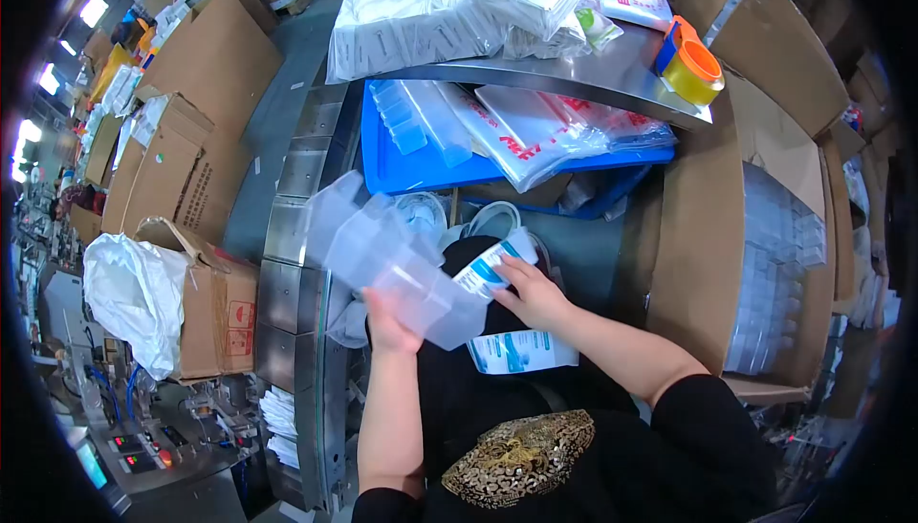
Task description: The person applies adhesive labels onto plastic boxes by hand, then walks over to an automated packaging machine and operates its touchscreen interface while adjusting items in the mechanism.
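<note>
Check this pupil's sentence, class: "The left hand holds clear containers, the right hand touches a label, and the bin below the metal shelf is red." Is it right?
Not quite: the bin below the metal shelf is blue, not red, as the head view shows. The left hand does hold clear containers, and the right hand touches a label.

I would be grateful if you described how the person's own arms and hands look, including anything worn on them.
The left hand and right hand wear no gloves, and no watch or bracelet shows. The forearms are uncovered below short black sleeves, which end around the elbows. The black top has an ornate gold pattern on its front.
</note>
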The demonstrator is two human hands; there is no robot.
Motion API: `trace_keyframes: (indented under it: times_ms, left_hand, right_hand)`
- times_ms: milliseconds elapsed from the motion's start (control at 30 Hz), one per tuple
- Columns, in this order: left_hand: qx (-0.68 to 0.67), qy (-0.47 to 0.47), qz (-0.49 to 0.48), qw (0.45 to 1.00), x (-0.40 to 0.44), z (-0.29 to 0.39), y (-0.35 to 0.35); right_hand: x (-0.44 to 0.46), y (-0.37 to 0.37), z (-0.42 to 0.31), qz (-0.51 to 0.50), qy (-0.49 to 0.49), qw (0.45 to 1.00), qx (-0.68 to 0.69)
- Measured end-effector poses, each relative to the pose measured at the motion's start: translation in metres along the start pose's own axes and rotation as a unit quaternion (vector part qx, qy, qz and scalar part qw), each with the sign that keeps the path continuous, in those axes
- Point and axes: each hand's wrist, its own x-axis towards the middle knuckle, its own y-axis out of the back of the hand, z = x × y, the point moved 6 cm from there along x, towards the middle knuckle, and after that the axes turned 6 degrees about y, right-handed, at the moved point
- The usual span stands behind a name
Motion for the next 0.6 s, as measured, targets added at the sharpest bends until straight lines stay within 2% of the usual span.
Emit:
trace_keyframes:
  times_ms: [67, 167, 200, 233, 333, 367, 533, 600]
  left_hand:
    - [0.043, 0.054, 0.025, 0.997, 0.010, -0.026, 0.008]
    - [0.032, 0.090, 0.022, 0.995, 0.008, -0.054, 0.007]
    - [0.030, 0.108, 0.021, 0.993, 0.006, -0.062, 0.005]
    - [-0.002, 0.109, 0.014, 0.994, 0.005, -0.065, 0.000]
    - [-0.010, 0.097, 0.007, 0.995, 0.006, -0.072, -0.008]
    - [-0.014, 0.089, 0.003, 0.996, 0.006, -0.071, -0.009]
    - [-0.023, 0.092, 0.016, 0.995, 0.008, -0.072, -0.001]
    - [-0.026, 0.096, 0.024, 0.995, 0.009, -0.072, 0.002]
  right_hand:
    - [-0.017, -0.003, 0.005, -0.023, -0.012, 0.999, 0.039]
    - [-0.032, 0.006, 0.015, -0.002, -0.087, 0.989, 0.119]
    - [-0.029, 0.010, 0.023, -0.004, -0.176, 0.975, 0.135]
    - [-0.019, 0.017, 0.020, -0.003, -0.181, 0.974, 0.136]
    - [0.011, 0.019, 0.016, -0.136, -0.192, 0.972, -0.005]
    - [0.018, 0.021, 0.013, -0.115, -0.152, 0.981, -0.018]
    - [0.030, 0.010, 0.025, -0.152, -0.151, 0.977, -0.011]
    - [0.025, 0.004, 0.043, -0.134, -0.234, 0.955, 0.123]
